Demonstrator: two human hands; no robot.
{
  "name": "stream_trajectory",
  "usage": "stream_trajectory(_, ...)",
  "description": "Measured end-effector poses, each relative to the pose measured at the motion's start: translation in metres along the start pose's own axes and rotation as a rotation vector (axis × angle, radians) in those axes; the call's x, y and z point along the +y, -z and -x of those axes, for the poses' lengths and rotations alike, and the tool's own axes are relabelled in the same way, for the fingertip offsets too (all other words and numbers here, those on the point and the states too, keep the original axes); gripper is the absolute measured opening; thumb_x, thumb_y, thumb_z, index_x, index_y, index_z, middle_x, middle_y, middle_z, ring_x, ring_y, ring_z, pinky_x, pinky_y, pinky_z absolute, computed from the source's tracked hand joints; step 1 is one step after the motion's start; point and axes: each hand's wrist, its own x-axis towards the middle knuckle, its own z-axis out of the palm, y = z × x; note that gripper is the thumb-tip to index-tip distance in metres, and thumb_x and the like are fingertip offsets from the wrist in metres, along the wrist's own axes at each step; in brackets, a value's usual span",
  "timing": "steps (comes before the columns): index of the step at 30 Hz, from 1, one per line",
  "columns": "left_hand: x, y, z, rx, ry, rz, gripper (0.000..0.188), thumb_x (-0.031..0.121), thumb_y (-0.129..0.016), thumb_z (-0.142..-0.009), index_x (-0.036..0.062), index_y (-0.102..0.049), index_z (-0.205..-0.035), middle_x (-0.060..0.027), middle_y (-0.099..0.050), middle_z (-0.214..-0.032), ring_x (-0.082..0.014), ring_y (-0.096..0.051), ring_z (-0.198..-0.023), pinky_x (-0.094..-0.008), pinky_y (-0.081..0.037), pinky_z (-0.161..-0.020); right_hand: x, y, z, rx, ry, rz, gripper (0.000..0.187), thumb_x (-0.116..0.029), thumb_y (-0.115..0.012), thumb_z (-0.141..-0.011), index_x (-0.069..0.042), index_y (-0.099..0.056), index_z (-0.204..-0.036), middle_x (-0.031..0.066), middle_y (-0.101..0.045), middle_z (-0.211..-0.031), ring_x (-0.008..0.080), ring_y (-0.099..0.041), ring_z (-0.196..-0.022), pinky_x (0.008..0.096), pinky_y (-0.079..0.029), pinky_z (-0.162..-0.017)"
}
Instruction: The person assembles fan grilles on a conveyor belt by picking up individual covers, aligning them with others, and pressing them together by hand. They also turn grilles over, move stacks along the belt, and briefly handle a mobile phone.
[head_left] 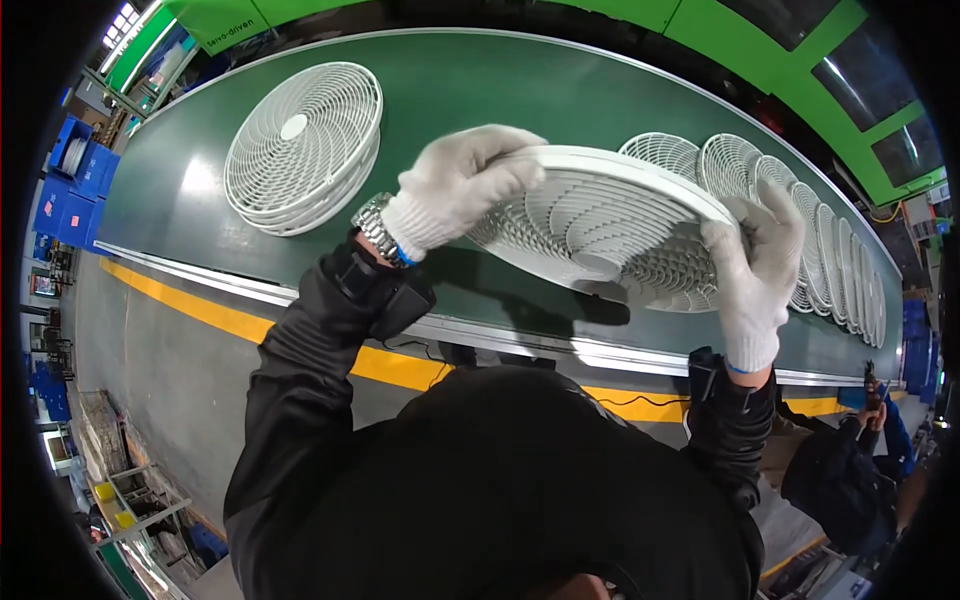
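Observation:
Between my two gloved hands a white plastic fan grille (600,215) is held up, tilted, above the green conveyor belt (470,85). My left hand (465,185) is closed around the grille's upper left rim, and a metal watch (378,228) sits at that wrist. My right hand (758,265) grips the rim at its right end, thumb on the near side. To the left, a small stack of white fan grilles (305,145) lies on the belt. Behind and beyond my right hand, several more grilles (730,165) form a row running to the right.
Green machines (690,35) line the belt's far side. A metal rail (480,335) edges the near side, with a yellow floor line (220,315) beyond it. Blue bins (80,185) stand at the far left. Another person (845,480) in dark clothing is at the lower right.

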Motion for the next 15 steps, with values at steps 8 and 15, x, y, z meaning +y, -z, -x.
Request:
stream_trajectory(8,-0.114,0.009,-0.001,0.133,0.216,-0.14,0.04,0.021,-0.076,-0.096,0.0002,-0.069,-0.129,-0.0114,-0.076,-0.108,-0.0177,-0.073,-0.095,-0.0298,-0.06,-0.091,0.16,0.041,0.053,-0.12,-0.404,-0.374,0.056,-0.017,-0.081,-0.094,0.002,-0.06,-0.142,0.014,-0.073,-0.123,0.0204,-0.07,-0.108,0.0347,-0.055,-0.098)
stream_trajectory(15,-0.139,0.004,-0.018,-0.128,0.498,0.848,0.036,0.015,-0.068,-0.103,-0.0079,-0.063,-0.131,-0.0154,-0.075,-0.118,-0.0218,-0.076,-0.098,-0.0389,-0.063,-0.094,0.156,0.028,0.006,0.033,-0.893,-0.555,0.049,-0.021,-0.07,-0.102,0.011,-0.061,-0.138,0.0182,-0.073,-0.129,0.0267,-0.071,-0.114,0.0349,-0.054,-0.103)
